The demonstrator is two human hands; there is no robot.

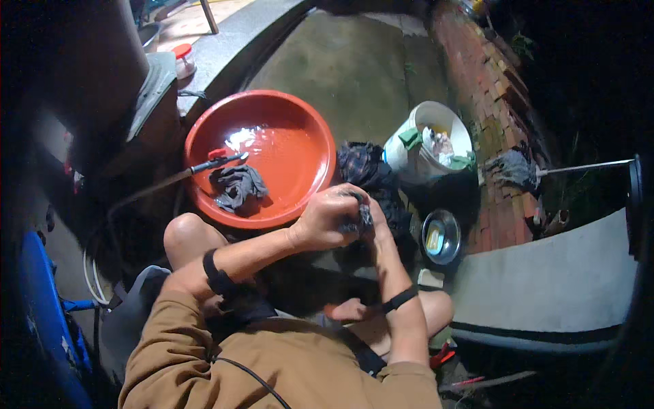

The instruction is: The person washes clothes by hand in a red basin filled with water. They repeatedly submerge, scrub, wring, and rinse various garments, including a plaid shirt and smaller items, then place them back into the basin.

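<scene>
My left hand (pixel 328 219) and my right hand (pixel 379 219) are close together in front of me, between my knees. Both are closed around a small bunched dark cloth (pixel 366 215), which looks wet; most of it is hidden by the fingers. Just beyond my hands, a heap of dark clothes (pixel 362 163) lies beside a large red basin (pixel 327 146). The basin holds shallow water, and a wet grey cloth (pixel 238 187) rests at its near left side. A hose with a metal end (pixel 218 163) reaches over the basin's left rim.
A white bucket (pixel 403 158) holding rags or rubbish stands beyond the clothes at right. Nearer is a metal bowl (pixel 452 253) with a yellow and blue item inside. Bricks (pixel 494 136) line the right, where a mop head (pixel 514 169) lies. A red-lidded jar (pixel 184 63) stands on the ledge.
</scene>
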